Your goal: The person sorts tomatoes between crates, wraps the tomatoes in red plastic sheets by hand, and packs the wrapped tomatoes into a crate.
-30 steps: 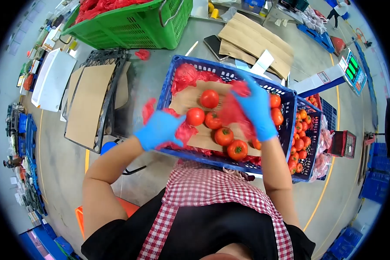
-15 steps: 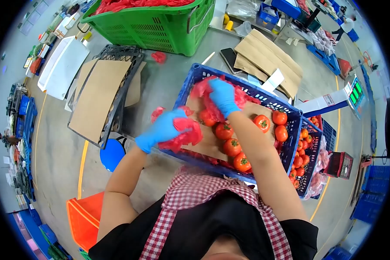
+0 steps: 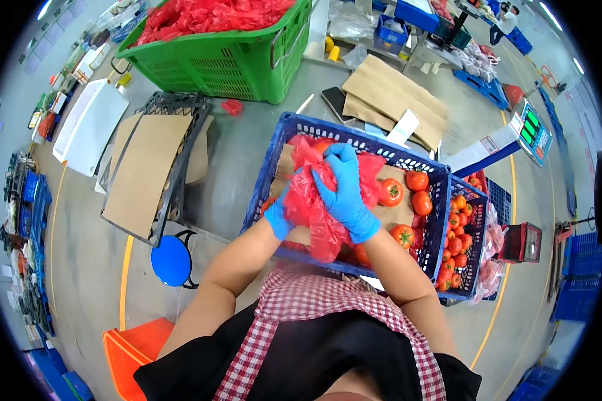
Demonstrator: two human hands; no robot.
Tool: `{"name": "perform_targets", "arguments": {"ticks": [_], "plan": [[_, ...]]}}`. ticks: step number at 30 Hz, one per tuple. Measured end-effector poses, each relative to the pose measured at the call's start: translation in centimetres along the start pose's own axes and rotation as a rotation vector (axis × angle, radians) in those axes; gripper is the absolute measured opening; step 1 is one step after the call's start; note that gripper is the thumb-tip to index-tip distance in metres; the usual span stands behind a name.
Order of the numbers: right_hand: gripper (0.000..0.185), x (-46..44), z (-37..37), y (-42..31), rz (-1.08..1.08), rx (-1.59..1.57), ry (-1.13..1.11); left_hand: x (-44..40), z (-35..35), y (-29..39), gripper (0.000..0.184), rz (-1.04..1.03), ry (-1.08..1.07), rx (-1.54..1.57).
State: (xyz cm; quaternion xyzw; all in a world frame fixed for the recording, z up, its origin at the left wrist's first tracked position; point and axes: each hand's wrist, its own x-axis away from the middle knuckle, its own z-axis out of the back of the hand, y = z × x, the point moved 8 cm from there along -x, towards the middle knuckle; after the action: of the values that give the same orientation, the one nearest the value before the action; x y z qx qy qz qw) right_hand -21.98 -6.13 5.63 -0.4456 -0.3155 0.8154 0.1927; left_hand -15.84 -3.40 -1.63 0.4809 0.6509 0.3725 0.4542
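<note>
Both hands wear blue gloves and meet over a blue crate (image 3: 284,137) lined with brown cardboard. My right hand (image 3: 346,194) is closed on a bunch of crumpled red plastic bags (image 3: 314,200). At the left side of the same bunch, my left hand (image 3: 279,217) presses against it, its fingers mostly hidden behind the plastic. Tomatoes (image 3: 422,202) lie in the crate to the right of the hands, and others are partly covered by the bags and hands.
A green crate (image 3: 224,67) full of red bags stands at the back. Cardboard sheets (image 3: 150,170) rest on a black crate at left. A second tomato crate (image 3: 480,227), a scale (image 3: 535,130), a phone (image 3: 336,103) and a blue stool (image 3: 171,260) are around. A person (image 3: 505,25) stands far off.
My left hand has moved right and my right hand has come lower, bringing their red bags together into one bunch over the crate. The view has shifted slightly.
</note>
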Motion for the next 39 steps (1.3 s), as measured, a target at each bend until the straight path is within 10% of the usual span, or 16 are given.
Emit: {"name": "perform_targets", "arguments": {"ticks": [4,8,13,16,18,19,21,23,24,26,28,30,32,34,39], "plan": [[0.028,-1.0,-1.8,-1.9,0.153,0.519,-0.12,2.2,1.6,0.6,0.04,-0.036,0.127,-0.314],[0.032,-2.1,-3.2,-0.6,0.123,0.743,-0.293,2.9,4.6,-0.7,0.036,0.053,0.143,0.083],[0.05,-1.6,-2.1,4.3,-0.509,-0.226,-0.325,1.0,7.7,0.7,0.036,0.227,0.295,0.79],[0.047,0.1,2.2,8.2,-0.466,-0.145,-0.042,-5.6,10.0,9.3,0.037,0.115,-0.056,0.832],[0.044,2.7,2.1,9.7,-0.668,-0.355,-0.056,-12.7,14.4,14.6,0.033,-0.052,0.055,0.675],[0.043,3.6,2.0,9.7,-0.683,-0.266,-0.125,-14.8,15.2,21.0,0.042,-0.279,0.463,0.165],[0.036,4.9,1.8,8.9,-0.768,-0.256,-0.19,-24.7,19.6,25.6,0.079,-0.418,0.462,-0.184],[0.032,6.6,2.3,9.1,-0.794,-0.253,-0.196,-27.9,25.9,26.3,0.122,-0.062,0.969,-0.993],[0.03,7.6,3.0,9.3,-0.8,-0.264,-0.157,-27.5,28.0,25.2,0.111,0.164,1.113,-0.897],[0.029,9.3,5.0,11.2,-0.806,-0.257,-0.056,-31.6,30.2,23.6,0.063,0.112,0.934,-0.997],[0.03,15.1,7.9,13.9,-0.877,-0.226,0.074,-27.1,22.4,22.8,0.042,-0.561,0.781,-1.18],[0.034,18.3,10.3,13.8,-0.997,-0.192,0.121,-20.4,13.9,16.9,0.03,-0.582,0.327,-0.984],[0.038,17.7,11.4,11.8,-1.013,-0.04,0.046,-12.8,9.7,7.8,0.023,-0.024,-0.153,-1.099],[0.045,15.1,10.8,9.5,-0.816,0.123,-0.121,-4.2,8.1,2.2,0.036,0.23,-0.408,-1.057],[0.063,13.4,5.9,7.1,-0.487,0.338,-0.518,6.1,5.4,-1.8,0.061,0.035,-0.696,-1.765]]}}
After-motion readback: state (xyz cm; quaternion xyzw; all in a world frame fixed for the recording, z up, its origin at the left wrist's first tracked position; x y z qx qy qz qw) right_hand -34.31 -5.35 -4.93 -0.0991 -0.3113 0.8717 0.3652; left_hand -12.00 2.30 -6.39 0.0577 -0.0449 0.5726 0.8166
